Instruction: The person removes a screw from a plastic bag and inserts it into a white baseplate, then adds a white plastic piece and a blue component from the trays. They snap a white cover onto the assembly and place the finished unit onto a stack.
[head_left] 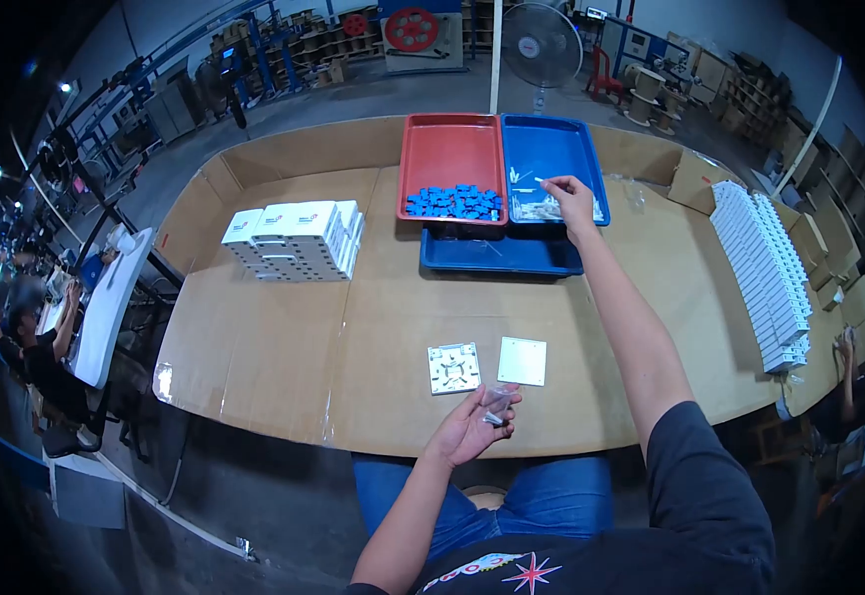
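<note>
My left hand (464, 428) is near the table's front edge, fingers curled around a small clear plastic bag (498, 399) with a small whitish piece (493, 418) at its lower end. Just beyond it lie a white square plate with a moulded inner side (453, 369) and a plain white square cover (523, 361), side by side. My right hand (573, 201) is over the near part of a blue tray (557, 139), its fingertips pinched together. Whatever is between them is too small to make out. Small white pieces (542, 208) lie in that tray, partly hidden by the hand.
A red tray (452, 149) holds many blue parts (457, 202). Another blue tray (502, 256) sits below both. White boxes (299, 238) are stacked at left, and long rows of white parts (765, 278) at right. Cardboard walls (284, 159) edge the table. Other people work at both sides.
</note>
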The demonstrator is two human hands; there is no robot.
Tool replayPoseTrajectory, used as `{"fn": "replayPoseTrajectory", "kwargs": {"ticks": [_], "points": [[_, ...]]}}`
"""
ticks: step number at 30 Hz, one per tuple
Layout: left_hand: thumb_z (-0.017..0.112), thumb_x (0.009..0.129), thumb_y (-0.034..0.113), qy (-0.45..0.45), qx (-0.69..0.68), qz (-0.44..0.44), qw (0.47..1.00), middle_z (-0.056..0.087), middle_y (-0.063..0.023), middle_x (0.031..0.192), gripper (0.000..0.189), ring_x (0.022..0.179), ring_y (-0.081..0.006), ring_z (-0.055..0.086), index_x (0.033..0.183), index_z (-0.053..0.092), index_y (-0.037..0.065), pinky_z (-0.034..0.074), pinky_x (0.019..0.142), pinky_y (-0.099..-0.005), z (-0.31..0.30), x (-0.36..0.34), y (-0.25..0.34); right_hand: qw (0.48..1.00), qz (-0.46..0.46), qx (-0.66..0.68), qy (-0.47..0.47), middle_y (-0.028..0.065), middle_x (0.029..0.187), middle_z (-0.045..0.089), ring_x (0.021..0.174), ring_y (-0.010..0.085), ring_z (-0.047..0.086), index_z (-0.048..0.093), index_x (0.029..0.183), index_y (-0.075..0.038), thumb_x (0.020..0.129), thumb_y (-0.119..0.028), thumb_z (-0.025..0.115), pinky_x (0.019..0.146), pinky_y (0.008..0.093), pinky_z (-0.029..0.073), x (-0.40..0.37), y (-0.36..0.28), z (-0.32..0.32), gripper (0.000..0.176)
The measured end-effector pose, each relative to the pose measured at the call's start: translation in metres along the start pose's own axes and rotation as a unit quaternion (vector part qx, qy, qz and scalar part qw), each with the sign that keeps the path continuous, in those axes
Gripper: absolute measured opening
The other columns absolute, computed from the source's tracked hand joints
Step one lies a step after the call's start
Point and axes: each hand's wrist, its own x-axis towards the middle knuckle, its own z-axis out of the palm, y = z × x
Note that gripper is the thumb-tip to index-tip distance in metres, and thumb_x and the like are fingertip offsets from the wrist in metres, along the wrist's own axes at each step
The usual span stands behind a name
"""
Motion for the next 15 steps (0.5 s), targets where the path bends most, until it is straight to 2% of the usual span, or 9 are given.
{"fn": "replayPoseTrajectory", "kwargs": {"ticks": [2, 3, 6, 7, 10, 11, 15], "points": [[0.04, 0.112, 0.047, 0.002, 0.004, 0.001, 1.0, 0.064, -0.0096, 0.131, 0.06, 0.102, -0.0182, 0.064, 0.15, 0.048, 0.001, 0.053, 0.093, -0.0366, 0.001, -0.002, -0.001, 0.998, 0.007, 0.06, -0.01, 0.0014, 0.092, 0.072, 0.084, 0.0063, 0.059, 0.074, 0.098, -0.004, 0.09, -0.011, 0.082, 0.074, 0.0237, 0.047, -0.014, -0.015, -0.004, 0.013], [0.041, 0.112, 0.046, 0.001, 0.009, 0.003, 1.0, 0.065, -0.0096, 0.131, 0.059, 0.102, -0.0183, 0.064, 0.15, 0.048, 0.001, 0.053, 0.093, -0.0366, 0.001, -0.003, -0.002, 0.997, 0.009, 0.07, -0.007, -0.0008, 0.086, 0.069, 0.076, 0.0051, 0.057, 0.074, 0.098, -0.006, 0.09, -0.011, 0.082, 0.067, 0.0225, 0.045, -0.021, -0.019, -0.004, 0.012], [0.043, 0.111, 0.042, 0.007, 0.024, 0.011, 1.0, 0.065, -0.0094, 0.131, 0.056, 0.101, -0.0184, 0.065, 0.149, 0.048, 0.001, 0.054, 0.092, -0.0363, 0.0, -0.002, -0.003, 0.996, 0.059, 0.035, -0.048, -0.0028, 0.078, 0.067, 0.069, 0.0044, 0.056, 0.072, 0.093, -0.005, 0.089, -0.01, 0.082, 0.062, 0.0217, 0.042, -0.052, -0.031, -0.016, 0.011], [0.044, 0.111, 0.04, 0.014, 0.035, 0.017, 0.999, 0.065, -0.0093, 0.131, 0.055, 0.101, -0.0183, 0.065, 0.149, 0.049, 0.001, 0.054, 0.092, -0.0361, -0.002, -0.003, -0.003, 0.994, 0.068, 0.044, -0.072, -0.0051, 0.073, 0.063, 0.064, 0.0034, 0.051, 0.071, 0.091, -0.007, 0.089, -0.011, 0.082, 0.056, 0.0213, 0.038, -0.067, -0.032, -0.018, 0.012], [0.046, 0.111, 0.038, 0.019, 0.039, 0.027, 0.999, 0.066, -0.0093, 0.13, 0.053, 0.1, -0.0178, 0.065, 0.148, 0.05, 0.001, 0.054, 0.09, -0.0355, 0.002, -0.004, -0.003, 0.979, 0.097, -0.024, -0.178, -0.004, 0.076, 0.065, 0.066, 0.0029, 0.052, 0.071, 0.093, -0.007, 0.09, -0.013, 0.081, 0.058, 0.0219, 0.039, -0.13, -0.04, -0.028, 0.012], [0.046, 0.111, 0.039, 0.016, 0.03, 0.033, 0.999, 0.066, -0.0093, 0.13, 0.053, 0.099, -0.0178, 0.065, 0.148, 0.05, 0.001, 0.054, 0.09, -0.0356, 0.003, -0.004, -0.003, 0.973, 0.108, -0.034, -0.202, -0.0012, 0.081, 0.069, 0.072, 0.0038, 0.059, 0.071, 0.094, -0.006, 0.092, -0.011, 0.08, 0.063, 0.0218, 0.045, -0.155, -0.044, -0.029, 0.01], [0.043, 0.111, 0.043, 0.029, 0.022, 0.033, 0.999, 0.068, -0.01, 0.125, 0.056, 0.1, -0.0199, 0.065, 0.147, 0.05, 0.0, 0.054, 0.09, -0.038, 0.002, -0.004, -0.004, 0.956, 0.154, 0.047, -0.246, 0.0028, 0.087, 0.073, 0.085, 0.0074, 0.069, 0.072, 0.1, -0.002, 0.093, -0.007, 0.077, 0.074, 0.0223, 0.053, -0.252, -0.062, -0.036, 0.01]]}}
